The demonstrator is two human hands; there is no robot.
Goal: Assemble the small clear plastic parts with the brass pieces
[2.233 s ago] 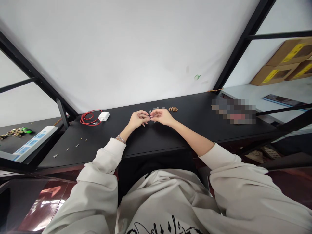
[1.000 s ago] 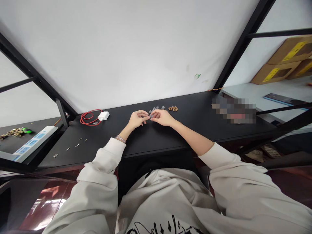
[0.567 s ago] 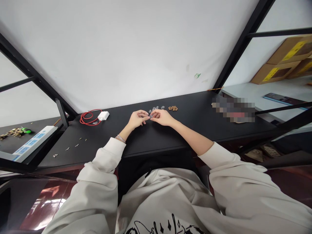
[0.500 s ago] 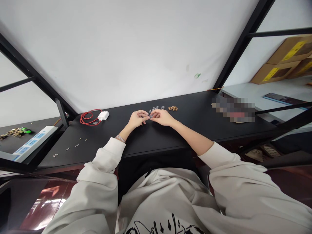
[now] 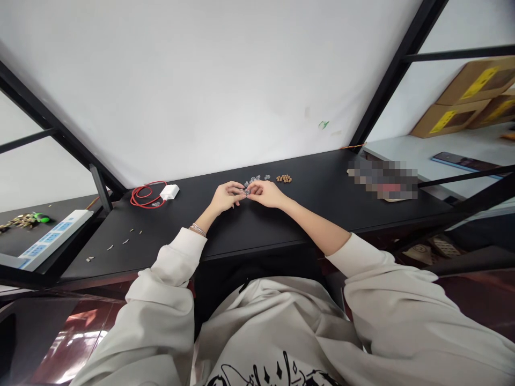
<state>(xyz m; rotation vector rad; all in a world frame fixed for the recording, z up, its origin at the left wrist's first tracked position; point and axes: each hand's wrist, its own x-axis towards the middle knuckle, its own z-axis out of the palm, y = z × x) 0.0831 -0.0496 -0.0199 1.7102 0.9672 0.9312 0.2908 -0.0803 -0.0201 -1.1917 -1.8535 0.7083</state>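
My left hand (image 5: 226, 197) and my right hand (image 5: 266, 194) meet tip to tip above the middle of the black table. Between their pinched fingertips is a small clear piece (image 5: 247, 192), partly covered by the fingers. Its exact kind is too small to make out. Just behind the fingers lie several similar clear pieces (image 5: 257, 178), some hidden by my right hand. To the right of these sits a cluster of small brown pieces (image 5: 284, 178).
A white charger (image 5: 169, 192) with a coiled red cable (image 5: 141, 203) lies on the left of the black table (image 5: 314, 214). Tiny scraps (image 5: 110, 247) are scattered near the front left. A pixelated item (image 5: 384, 177) rests at the right. Black frame posts (image 5: 398, 75) rise on both sides.
Both hands stay almost in place, fingertips together. The clear piece between them shows slightly more and seems turned. The whole view has shifted a little.
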